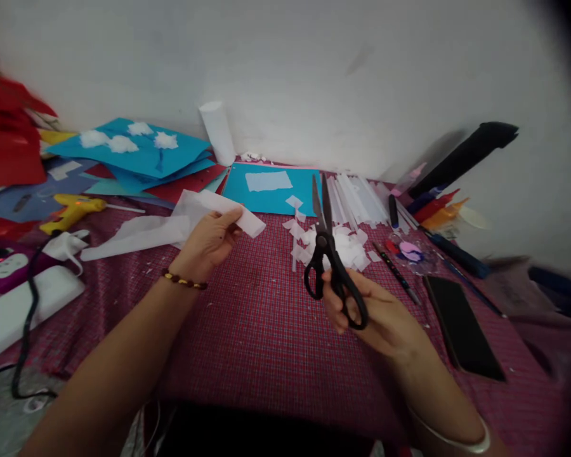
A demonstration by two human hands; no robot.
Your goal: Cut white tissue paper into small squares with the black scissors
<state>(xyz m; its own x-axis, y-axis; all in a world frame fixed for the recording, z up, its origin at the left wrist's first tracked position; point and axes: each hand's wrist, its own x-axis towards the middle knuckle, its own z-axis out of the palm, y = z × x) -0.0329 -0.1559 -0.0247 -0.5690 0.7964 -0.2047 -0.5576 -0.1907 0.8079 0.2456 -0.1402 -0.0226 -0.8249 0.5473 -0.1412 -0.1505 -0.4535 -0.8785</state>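
Checkered surface (pixel 247 330) bears paper scraps (pixel 349 244); above it, left fingers (pixel 231 217) pinch the white paper strip (pixel 252 223), right fingers (pixel 333 310) hold black scissors (pixel 323 242). Keeping strip taut and scissors square should give cleaner cuts.

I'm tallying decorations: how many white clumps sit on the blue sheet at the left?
4, on the top blue sheet: leftmost clump, front clump, back clump and rightmost clump. Others may be hidden beneath.

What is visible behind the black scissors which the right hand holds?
Behind the scissors are a pile of small white paper pieces and part of a blue sheet. Whatever the scissors themselves cover cannot be seen.
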